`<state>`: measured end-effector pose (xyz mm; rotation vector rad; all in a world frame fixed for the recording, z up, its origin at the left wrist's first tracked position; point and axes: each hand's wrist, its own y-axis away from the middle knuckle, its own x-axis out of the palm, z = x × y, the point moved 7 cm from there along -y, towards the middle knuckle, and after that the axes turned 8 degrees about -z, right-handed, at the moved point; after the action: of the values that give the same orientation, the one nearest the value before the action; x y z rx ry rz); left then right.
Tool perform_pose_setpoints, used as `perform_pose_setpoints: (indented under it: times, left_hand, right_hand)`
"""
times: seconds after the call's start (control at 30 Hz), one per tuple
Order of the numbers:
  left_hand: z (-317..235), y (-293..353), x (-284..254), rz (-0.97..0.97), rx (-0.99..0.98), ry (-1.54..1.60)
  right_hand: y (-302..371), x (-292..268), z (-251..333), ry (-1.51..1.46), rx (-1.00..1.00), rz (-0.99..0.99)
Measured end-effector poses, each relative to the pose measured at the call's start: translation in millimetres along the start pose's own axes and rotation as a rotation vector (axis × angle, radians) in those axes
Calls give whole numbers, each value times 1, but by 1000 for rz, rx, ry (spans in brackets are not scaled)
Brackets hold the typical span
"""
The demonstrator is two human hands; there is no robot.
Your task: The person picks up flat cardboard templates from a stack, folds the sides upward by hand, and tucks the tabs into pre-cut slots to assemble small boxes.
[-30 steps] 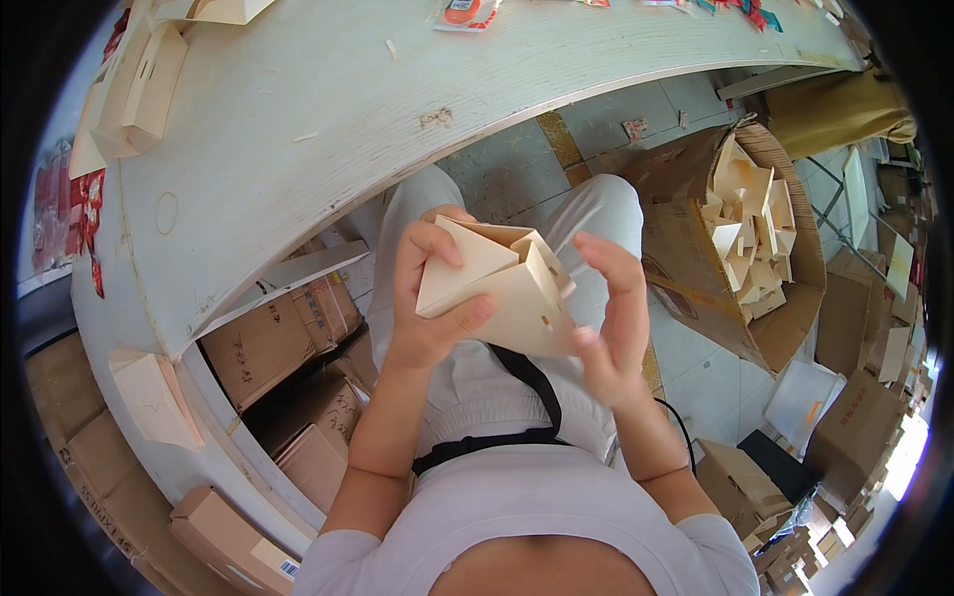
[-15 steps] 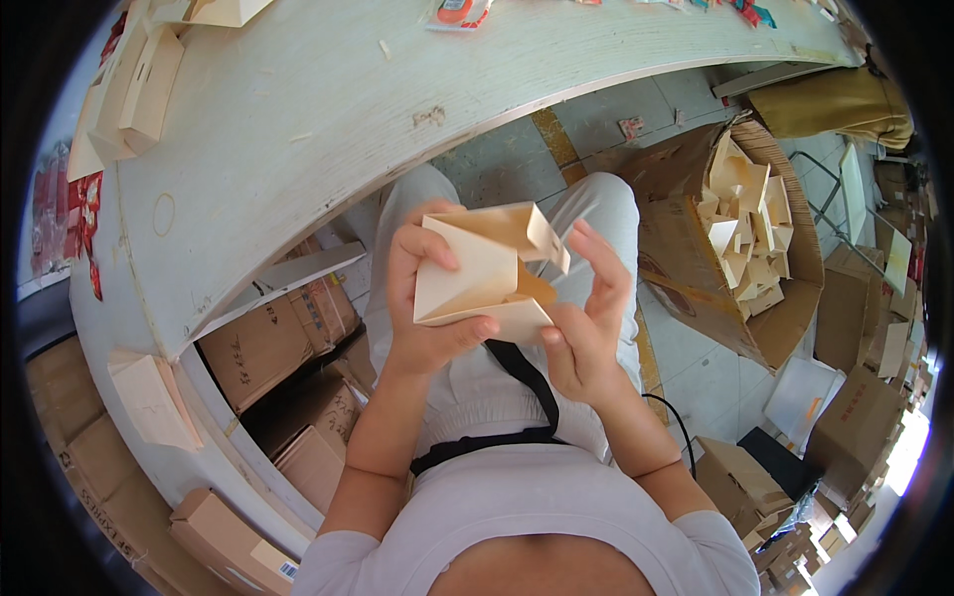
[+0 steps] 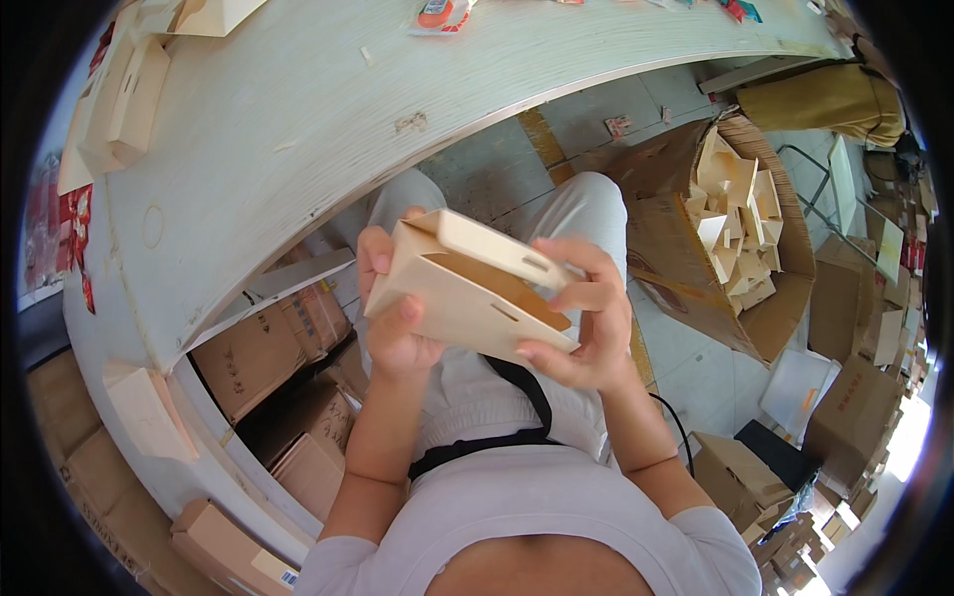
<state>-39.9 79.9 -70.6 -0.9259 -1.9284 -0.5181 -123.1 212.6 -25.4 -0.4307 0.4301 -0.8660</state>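
A small cream cardboard box (image 3: 467, 303), partly folded, is held above my lap. Its long side walls carry narrow slots, and the gap between them faces up, showing a darker inside. My left hand (image 3: 393, 333) grips the left end, thumb on the near wall and fingers behind. At the right end my right hand (image 3: 586, 318) pinches the walls, with the thumb at the near lower corner and the fingers over the far wall; these fingers are slightly blurred.
A big brown carton (image 3: 676, 214) full of similar cream boxes (image 3: 740, 214) stands on the floor at right. Ahead and left curves a pale table (image 3: 298, 129), bearing folded cream boxes (image 3: 139, 99) and a small packet (image 3: 440, 15). Brown cartons (image 3: 248, 363) sit beneath it.
The box has turned so its slotted long wall faces me, and its walls have come closer together. My right hand has moved from its near corner and spread-out fingers to grasping the right end.
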Motion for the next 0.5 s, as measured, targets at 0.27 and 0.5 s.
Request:
perform_pose_setpoints:
  times: [0.27,0.5]
  left_hand:
    - [4,4,-21,-177,-82,131]
    - [17,12,-41,-413,-145,196]
  right_hand:
    - [9,9,-8,-78,267,-88]
    - [22,23,-13,-128,386,-208]
